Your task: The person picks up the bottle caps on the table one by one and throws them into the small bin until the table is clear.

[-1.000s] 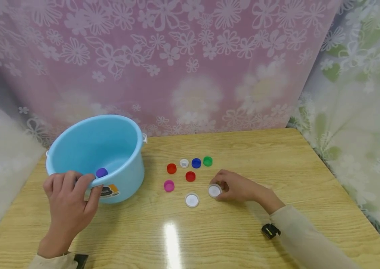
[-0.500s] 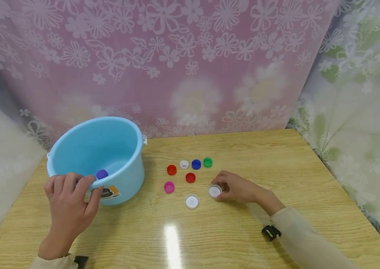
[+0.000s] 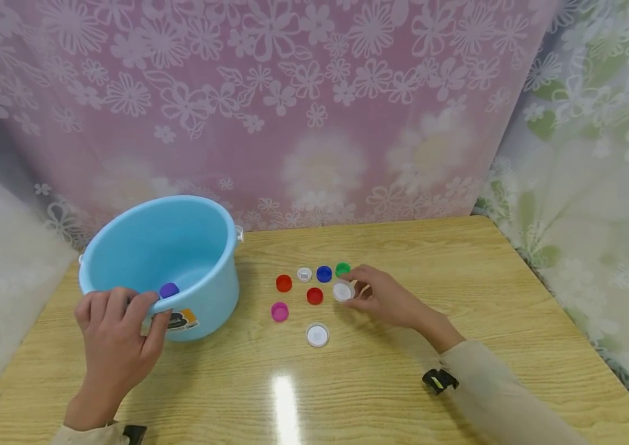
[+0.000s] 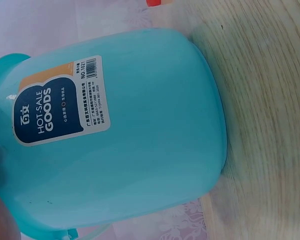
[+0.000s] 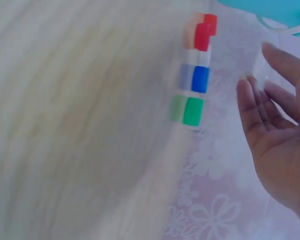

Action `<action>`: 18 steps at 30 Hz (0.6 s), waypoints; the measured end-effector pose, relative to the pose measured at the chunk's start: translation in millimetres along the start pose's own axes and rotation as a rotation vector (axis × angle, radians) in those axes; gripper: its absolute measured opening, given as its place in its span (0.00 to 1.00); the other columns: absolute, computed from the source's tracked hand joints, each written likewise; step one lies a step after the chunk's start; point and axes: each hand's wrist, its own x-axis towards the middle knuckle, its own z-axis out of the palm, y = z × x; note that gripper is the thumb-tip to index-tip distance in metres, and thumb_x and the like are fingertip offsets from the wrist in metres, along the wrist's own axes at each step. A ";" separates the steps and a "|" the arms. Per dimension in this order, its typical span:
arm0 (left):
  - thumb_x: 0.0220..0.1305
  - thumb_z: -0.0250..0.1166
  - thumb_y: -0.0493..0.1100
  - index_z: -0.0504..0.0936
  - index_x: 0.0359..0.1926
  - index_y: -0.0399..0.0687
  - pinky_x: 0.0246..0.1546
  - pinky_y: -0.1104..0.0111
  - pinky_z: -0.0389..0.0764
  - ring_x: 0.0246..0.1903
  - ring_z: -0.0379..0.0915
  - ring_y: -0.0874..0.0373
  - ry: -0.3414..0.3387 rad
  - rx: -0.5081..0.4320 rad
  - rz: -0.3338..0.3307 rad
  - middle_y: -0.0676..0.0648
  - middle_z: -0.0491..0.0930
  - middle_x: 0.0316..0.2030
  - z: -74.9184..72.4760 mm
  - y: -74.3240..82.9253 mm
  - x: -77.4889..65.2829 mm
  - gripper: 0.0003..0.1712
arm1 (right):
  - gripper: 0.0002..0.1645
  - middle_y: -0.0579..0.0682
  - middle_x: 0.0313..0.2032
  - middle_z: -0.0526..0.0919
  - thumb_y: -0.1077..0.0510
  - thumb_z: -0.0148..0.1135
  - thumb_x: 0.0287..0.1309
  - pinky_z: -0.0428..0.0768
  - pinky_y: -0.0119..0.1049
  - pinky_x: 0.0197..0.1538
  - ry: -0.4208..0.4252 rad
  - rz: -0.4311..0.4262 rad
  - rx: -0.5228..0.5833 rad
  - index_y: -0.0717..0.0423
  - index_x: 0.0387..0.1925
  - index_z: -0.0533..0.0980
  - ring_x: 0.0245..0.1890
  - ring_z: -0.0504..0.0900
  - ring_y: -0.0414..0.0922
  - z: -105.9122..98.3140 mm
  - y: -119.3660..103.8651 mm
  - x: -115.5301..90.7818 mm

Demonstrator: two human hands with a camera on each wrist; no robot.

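My left hand (image 3: pixel 119 337) grips the near rim of a light blue bucket (image 3: pixel 211 303), fingers over the edge and thumb outside by the label (image 4: pixel 60 102). A purple cap or ball (image 3: pixel 169 290) shows inside the bucket; its exact kind is unclear. Between thumb and fingers my right hand (image 3: pixel 383 300) pinches a white bottle cap (image 3: pixel 342 292) with a clear edge, raised off the table. Close behind that cap is a green cap (image 3: pixel 342 269). In the right wrist view the right hand (image 5: pixel 277 135) appears above the tabletop, and the cap is hard to make out.
Loose on the wooden table (image 3: pixel 431 259) lie a blue cap (image 3: pixel 324 274), a small white cap (image 3: pixel 304 274), two red caps, one nearer (image 3: pixel 315 296), a pink cap (image 3: pixel 279 311) and a white lid (image 3: pixel 317 335). A pink flowered curtain (image 3: pixel 320 123) hangs behind.
My right hand has lifted the white cap from the table and carried it away from me and slightly left, towards the green cap. My left hand keeps its grip on the bucket.
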 end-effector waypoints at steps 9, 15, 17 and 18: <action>0.66 0.52 0.54 0.75 0.26 0.39 0.36 0.47 0.51 0.23 0.54 0.41 -0.004 0.006 0.002 0.41 0.65 0.21 -1.2 -1.0 -0.4 0.23 | 0.27 0.48 0.45 0.77 0.55 0.67 0.56 0.79 0.39 0.43 0.235 -0.011 0.050 0.57 0.57 0.74 0.37 0.78 0.43 -1.3 -24.2 20.5; 0.66 0.52 0.54 0.75 0.26 0.39 0.36 0.47 0.51 0.23 0.54 0.41 -0.005 0.007 0.000 0.40 0.65 0.21 -1.3 -1.0 -1.3 0.22 | 0.27 0.48 0.47 0.77 0.57 0.67 0.56 0.79 0.37 0.43 0.261 -0.042 0.069 0.58 0.58 0.74 0.38 0.78 0.41 -2.0 -35.6 36.3; 0.66 0.52 0.54 0.75 0.27 0.39 0.36 0.46 0.51 0.23 0.54 0.41 -0.013 0.007 -0.001 0.40 0.65 0.21 -1.7 -1.3 -1.4 0.23 | 0.27 0.49 0.47 0.77 0.58 0.67 0.56 0.79 0.36 0.43 0.270 -0.056 0.064 0.59 0.57 0.74 0.38 0.78 0.40 -2.3 -39.8 40.7; 0.66 0.52 0.54 0.75 0.27 0.39 0.36 0.46 0.51 0.23 0.54 0.41 -0.016 0.005 0.000 0.40 0.65 0.21 -1.7 -1.4 -1.4 0.23 | 0.26 0.49 0.47 0.77 0.58 0.67 0.56 0.79 0.35 0.43 0.277 -0.061 0.062 0.59 0.57 0.74 0.37 0.78 0.40 -2.5 -42.2 42.7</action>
